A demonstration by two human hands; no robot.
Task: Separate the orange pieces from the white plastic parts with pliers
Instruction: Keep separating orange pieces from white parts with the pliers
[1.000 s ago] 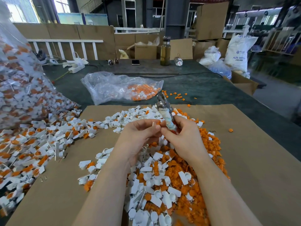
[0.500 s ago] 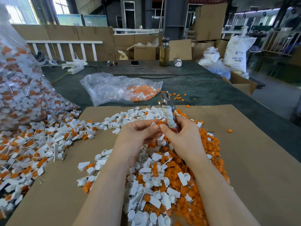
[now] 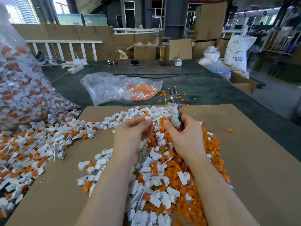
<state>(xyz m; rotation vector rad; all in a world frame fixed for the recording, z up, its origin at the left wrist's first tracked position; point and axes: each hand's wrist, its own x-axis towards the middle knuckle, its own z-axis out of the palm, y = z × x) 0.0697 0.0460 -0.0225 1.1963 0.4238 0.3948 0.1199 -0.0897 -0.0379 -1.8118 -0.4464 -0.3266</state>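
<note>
Two hands: both raised over the sorted heap, close together but apart.
Left hand [image 3: 133, 132]: fingers [image 3: 143, 123] curled, pinching a small white plastic part [image 3: 147, 117] at the tips.
Right hand [image 3: 184, 134]: fingers wrapped round the cloth-bound handles of the pliers [image 3: 173, 108]; metal nose points up and away. Thumb and forefinger also appear to nip an orange piece [image 3: 162, 119].
Pliers nose: too small and blurred to tell if parted or closed; nothing seen in it.
Stage (est.): one pair looks just split; drop-off of both halves pending.
Sorted heap [image 3: 162, 168]: mixed white and orange on the cardboard sheet [image 3: 252, 152], under the wrists.
Unsorted stock: joined parts spilling from the big clear bag [image 3: 21, 88] at left, across the worktop [image 3: 211, 90].
Small bag [image 3: 120, 87]: further back, holds orange bits.
Risk 1: orange piece dropped back among white parts, since both colours share one heap; re-sort req'd.
Risk 2: upward-facing pliers nose near the left fingertips; a slip while re-gripping could nip skin.
Risk 3: loose cloth wrap may twist in the palm, weakening control.
Risk 4: strays already lie beyond the cardboard; more may roll off the worktop edge.
</note>
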